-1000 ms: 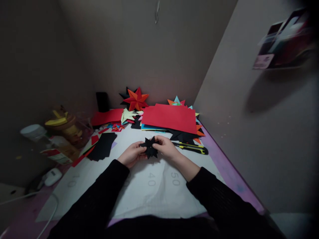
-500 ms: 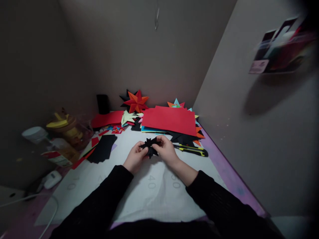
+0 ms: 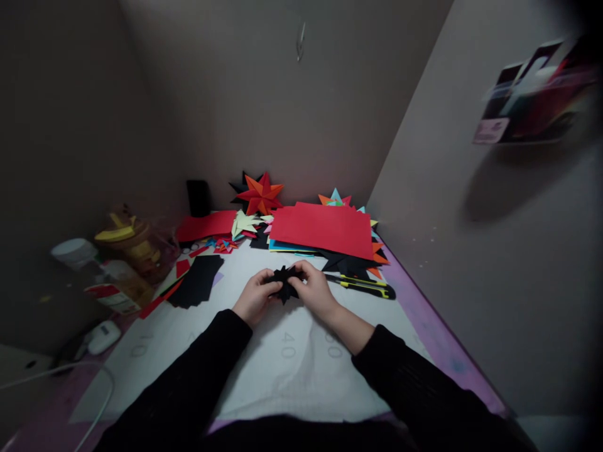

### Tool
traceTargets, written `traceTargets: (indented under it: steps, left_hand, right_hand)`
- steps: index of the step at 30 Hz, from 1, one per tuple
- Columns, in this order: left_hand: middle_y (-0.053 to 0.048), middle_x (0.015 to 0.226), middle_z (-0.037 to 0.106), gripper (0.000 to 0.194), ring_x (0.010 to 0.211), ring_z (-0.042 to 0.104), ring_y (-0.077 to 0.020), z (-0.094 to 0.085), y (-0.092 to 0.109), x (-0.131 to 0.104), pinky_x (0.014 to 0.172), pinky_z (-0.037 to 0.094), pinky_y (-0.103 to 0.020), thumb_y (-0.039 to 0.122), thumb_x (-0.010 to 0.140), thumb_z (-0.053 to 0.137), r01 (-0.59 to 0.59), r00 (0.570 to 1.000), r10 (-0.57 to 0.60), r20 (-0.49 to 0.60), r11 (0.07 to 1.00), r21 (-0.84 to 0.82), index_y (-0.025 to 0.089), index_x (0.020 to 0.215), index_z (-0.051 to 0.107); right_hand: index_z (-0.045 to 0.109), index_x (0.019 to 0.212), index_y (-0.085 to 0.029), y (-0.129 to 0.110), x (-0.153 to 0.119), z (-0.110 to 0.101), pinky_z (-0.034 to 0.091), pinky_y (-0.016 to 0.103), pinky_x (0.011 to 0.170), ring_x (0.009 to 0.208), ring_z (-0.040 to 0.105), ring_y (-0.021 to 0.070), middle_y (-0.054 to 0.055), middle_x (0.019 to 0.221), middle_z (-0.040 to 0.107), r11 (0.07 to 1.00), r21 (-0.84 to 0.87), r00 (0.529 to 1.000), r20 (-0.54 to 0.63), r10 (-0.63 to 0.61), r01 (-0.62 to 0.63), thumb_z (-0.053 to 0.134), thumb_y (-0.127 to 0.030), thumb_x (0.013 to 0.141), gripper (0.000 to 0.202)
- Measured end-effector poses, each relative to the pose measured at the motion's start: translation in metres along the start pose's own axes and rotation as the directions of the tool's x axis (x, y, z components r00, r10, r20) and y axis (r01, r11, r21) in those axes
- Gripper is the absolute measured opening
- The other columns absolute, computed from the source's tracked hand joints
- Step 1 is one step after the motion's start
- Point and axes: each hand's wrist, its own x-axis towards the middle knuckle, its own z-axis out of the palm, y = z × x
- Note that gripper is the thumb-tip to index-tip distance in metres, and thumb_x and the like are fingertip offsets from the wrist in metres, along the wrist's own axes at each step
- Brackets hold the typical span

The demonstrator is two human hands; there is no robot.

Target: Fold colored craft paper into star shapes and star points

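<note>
A small black folded-paper star (image 3: 284,285) is held between both hands, above the middle of the white sheet (image 3: 282,389). My left hand (image 3: 255,296) pinches its left side with thumb and fingers. On its right side, the thumb and fingers of my right hand (image 3: 315,290) are closed on it, and they cover part of its points. Just right of my right hand lies a yellow and black cutter knife (image 3: 365,285). To the left, a stack of black paper pieces (image 3: 198,282) rests on the sheet.
Behind the hands lies a pile of red paper (image 3: 323,229), with a red and orange star (image 3: 261,193) against the wall. A yellow-lidded jug (image 3: 125,242), a white-capped bottle (image 3: 78,254) and a white device (image 3: 102,338) stand at the left.
The black star has turned slightly between my fingers, and fewer of its points stick out at the right. The whole view has shifted a little.
</note>
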Motion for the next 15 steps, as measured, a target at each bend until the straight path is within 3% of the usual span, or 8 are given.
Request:
traceTargets:
  steps: [7,10,15]
  left_hand:
    - [0.001,0.065,0.059,0.034,0.058,0.056,-0.0103,0.000,-0.003,0.001,0.056,0.046,-0.022,0.024,0.057,0.078,-0.053,0.998,0.052,-0.025,0.999,-0.002,0.014,0.079,0.054]
    - [0.003,0.065,0.058,0.034,0.057,0.054,-0.0086,0.001,-0.008,0.003,0.055,0.043,-0.019,0.024,0.058,0.078,-0.086,0.996,0.085,-0.028,0.996,-0.009,0.015,0.079,0.053]
    - [0.003,0.069,0.056,0.028,0.062,0.053,-0.0087,0.004,-0.014,0.005,0.059,0.043,-0.019,0.023,0.061,0.074,-0.181,0.981,0.184,-0.064,0.982,0.048,0.016,0.080,0.053]
  right_hand:
    - [0.055,0.078,-0.021,0.008,0.000,0.007,0.043,0.028,0.066,0.069,0.053,0.0160,-0.001,0.072,0.057,0.996,0.081,0.995,-0.082,0.053,-0.046,0.054,-0.016,0.070,0.009]
    - [0.052,0.078,-0.021,0.015,0.001,0.011,0.042,0.028,0.064,0.067,0.052,0.0156,-0.002,0.071,0.056,0.979,0.182,0.986,-0.123,0.114,-0.091,0.056,-0.018,0.067,0.012]
    - [0.049,0.079,-0.021,0.022,0.004,0.014,0.043,0.027,0.064,0.067,0.053,0.0152,-0.003,0.072,0.055,0.918,0.368,0.976,-0.097,0.193,-0.145,0.060,-0.021,0.065,0.018]
